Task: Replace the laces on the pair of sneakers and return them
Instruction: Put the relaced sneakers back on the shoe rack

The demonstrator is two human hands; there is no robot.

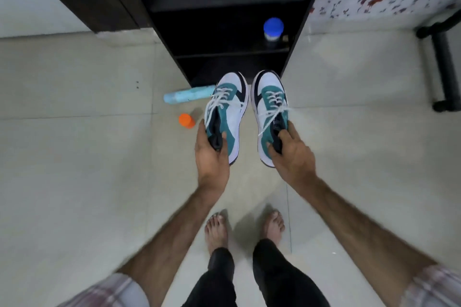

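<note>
I hold two white, teal and black sneakers with white laces above the tiled floor, toes pointing away from me. My left hand (211,154) grips the left sneaker (230,107) at its heel collar, thumb inside the opening. My right hand (291,154) grips the right sneaker (270,104) the same way at its heel. Both sneakers hang just in front of the open dark shoe cabinet (234,57). Loose lace ends trail off each shoe.
A blue-capped container (273,28) stands on the cabinet shelf. On the floor to the left lie a light blue bottle (187,95) and an orange cap (186,120). A black dumbbell (446,67) lies at right beside a floral cloth. My bare feet (243,227) stand below.
</note>
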